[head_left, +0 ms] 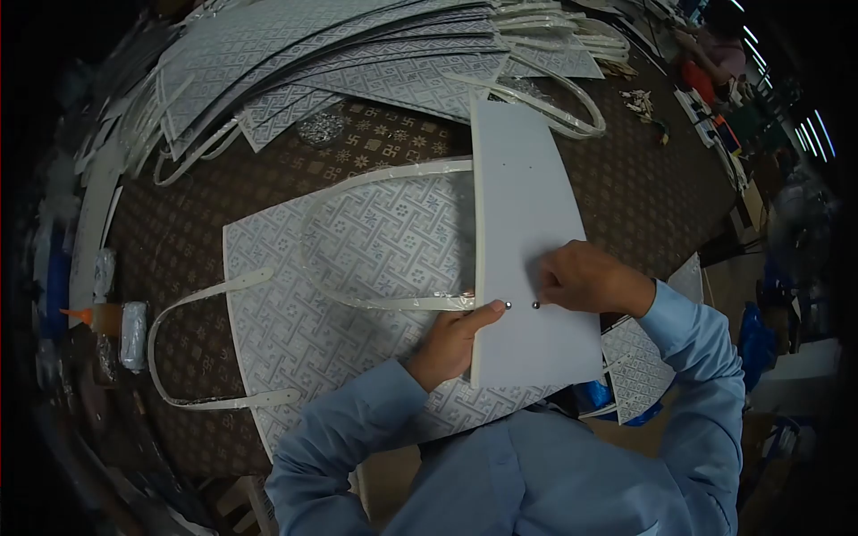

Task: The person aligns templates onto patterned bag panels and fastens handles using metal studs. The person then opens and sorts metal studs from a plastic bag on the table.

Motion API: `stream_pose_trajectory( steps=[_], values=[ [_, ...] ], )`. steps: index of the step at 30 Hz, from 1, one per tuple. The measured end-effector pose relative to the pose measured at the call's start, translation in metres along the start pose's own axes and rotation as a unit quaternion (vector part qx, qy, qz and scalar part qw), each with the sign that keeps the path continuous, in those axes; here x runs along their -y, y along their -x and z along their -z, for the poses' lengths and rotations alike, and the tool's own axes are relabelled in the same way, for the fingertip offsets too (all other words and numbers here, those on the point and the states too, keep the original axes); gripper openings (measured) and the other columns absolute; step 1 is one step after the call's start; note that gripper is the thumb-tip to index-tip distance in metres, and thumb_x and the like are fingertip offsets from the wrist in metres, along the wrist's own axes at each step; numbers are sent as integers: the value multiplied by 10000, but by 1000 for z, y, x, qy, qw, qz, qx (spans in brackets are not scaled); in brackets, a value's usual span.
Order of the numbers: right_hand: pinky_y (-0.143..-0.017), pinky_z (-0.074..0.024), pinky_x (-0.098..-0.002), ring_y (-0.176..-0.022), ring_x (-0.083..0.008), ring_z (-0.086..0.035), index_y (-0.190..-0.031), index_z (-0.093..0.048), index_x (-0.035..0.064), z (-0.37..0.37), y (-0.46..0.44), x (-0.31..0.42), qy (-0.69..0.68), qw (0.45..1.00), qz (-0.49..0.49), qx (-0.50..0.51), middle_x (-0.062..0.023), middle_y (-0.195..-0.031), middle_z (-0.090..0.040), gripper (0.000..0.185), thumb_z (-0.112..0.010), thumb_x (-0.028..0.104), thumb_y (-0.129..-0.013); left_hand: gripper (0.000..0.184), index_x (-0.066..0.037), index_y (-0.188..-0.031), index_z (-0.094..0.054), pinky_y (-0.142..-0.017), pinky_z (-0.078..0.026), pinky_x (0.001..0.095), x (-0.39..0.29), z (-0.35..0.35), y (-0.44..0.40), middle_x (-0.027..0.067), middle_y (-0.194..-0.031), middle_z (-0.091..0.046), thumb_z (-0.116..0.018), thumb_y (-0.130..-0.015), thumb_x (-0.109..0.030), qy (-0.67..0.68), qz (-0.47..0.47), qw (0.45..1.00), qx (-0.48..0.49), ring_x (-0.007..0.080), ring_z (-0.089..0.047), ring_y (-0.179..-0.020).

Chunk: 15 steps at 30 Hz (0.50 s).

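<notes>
A white and silver patterned bag panel point(393, 237) lies in front of me, with one end folded over so its plain white back point(523, 214) faces up. My left hand point(450, 342) grips the folded edge, its thumb pressed beside a small metal stud point(508, 305). A plastic-wrapped white strap handle point(393, 304) runs to that edge, its end by my left fingers. Over the white back, my right hand point(581, 279) is closed, fingertips pointing down just above a second metal stud point(536, 305). Whatever those fingertips hold is hidden. Two small holes point(517, 165) show farther up the white back.
Stacked patterned panels point(384, 54) with handles cover the far side of the brown patterned table point(197, 214). A clear bag of small metal pieces point(320, 129) lies before them. At left stands an orange-tipped bottle point(105, 318). Another person point(719, 54) is at far right.
</notes>
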State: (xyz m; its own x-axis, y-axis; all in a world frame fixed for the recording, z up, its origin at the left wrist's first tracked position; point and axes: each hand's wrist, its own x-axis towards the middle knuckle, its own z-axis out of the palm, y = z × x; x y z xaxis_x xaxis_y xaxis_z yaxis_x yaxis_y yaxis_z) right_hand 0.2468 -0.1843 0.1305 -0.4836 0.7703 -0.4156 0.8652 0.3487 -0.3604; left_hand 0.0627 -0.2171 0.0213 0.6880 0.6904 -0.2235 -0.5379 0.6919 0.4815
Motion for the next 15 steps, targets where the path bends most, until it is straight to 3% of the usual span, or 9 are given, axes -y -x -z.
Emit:
stream_pose_trajectory(
  steps=[4,8,13,15],
  values=[
    [-569,-427,-327,-599,-231,-555,-688,-564,6,-1,-3,-10,-26,999,1,27,-118,-630,-562,156,-628,144,-719,258,-7,-1089,-479,-767,-458,257,1,0,3,61,-952,-556,-515,-863,-126,-16,-11,1000,-10,113,-545,-884],
    [-562,-425,-313,-601,-211,-552,-709,-565,7,-2,2,-12,-30,999,-35,12,-104,-646,-566,164,-630,156,-728,270,17,-1068,-497,-735,-469,257,-5,-4,2,76,-947,-564,-519,-854,-147,-25,44,998,-40,129,-562,-870],
    [-564,-421,-315,-599,-194,-542,-728,-574,18,9,13,-15,-209,977,-22,46,-96,-661,-571,196,-649,199,-732,278,26,-1078,-497,-740,-469,258,-6,-9,0,91,-960,-562,-517,-854,-139,-27,20,997,-62,137,-562,-867],
    [-562,-421,-309,-602,-192,-549,-714,-578,19,-2,8,-13,-155,987,-34,32,-93,-652,-576,212,-659,215,-723,283,26,-1084,-495,-746,-467,261,-5,-7,1,94,-965,-560,-517,-854,-138,-24,26,997,-73,140,-562,-865]
  ],
)
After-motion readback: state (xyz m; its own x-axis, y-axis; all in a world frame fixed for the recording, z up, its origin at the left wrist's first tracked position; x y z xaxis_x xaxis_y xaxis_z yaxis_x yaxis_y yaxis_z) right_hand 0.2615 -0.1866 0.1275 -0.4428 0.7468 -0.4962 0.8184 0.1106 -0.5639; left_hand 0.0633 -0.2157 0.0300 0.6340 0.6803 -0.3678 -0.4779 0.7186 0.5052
